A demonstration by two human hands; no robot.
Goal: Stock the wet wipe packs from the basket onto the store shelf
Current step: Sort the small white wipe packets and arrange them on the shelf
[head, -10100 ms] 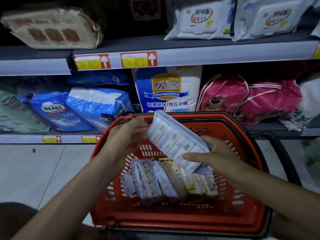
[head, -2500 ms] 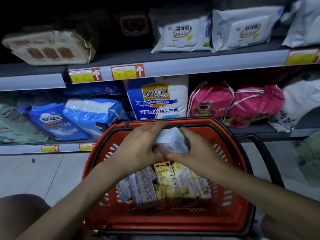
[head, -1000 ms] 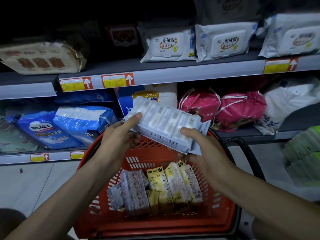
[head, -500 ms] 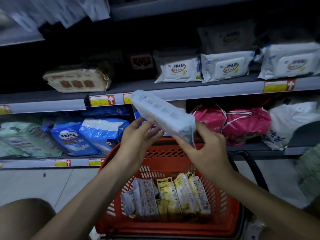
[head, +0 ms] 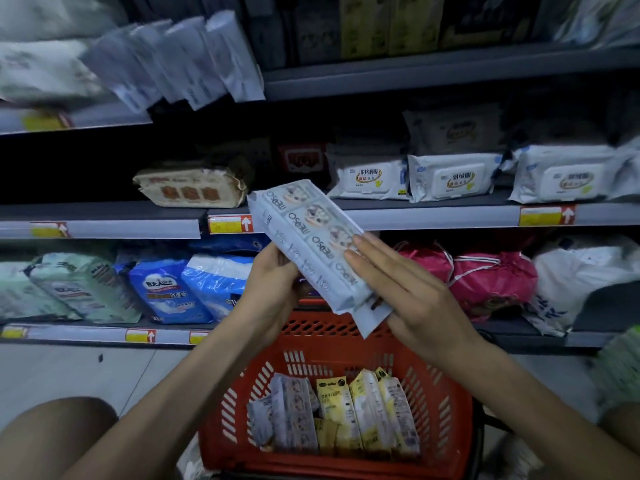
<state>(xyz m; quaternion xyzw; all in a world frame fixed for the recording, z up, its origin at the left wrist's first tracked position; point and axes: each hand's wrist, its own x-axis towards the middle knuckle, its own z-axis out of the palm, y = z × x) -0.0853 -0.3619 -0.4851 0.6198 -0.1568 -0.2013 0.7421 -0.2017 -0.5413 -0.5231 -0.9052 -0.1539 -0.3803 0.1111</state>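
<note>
Mid-carry above the basket (head: 436, 393): left hand (head: 277, 282) grips the wipe pack (head: 304, 230), right hand (head: 405, 289) rests flat on it. Next: up to that blurry far-left row (head: 173, 60), probably.

I can't read the blurred packs (head: 166, 60) top left (just pale smears); left fingers (head: 278, 259) lie partly hidden behind the held pack (head: 311, 244).

Blue absorbent-pad packs (head: 166, 289), pink drawstring bags (head: 491, 282), yellow price labels (head: 228, 224), pale tiled floor (head: 52, 375)
</note>
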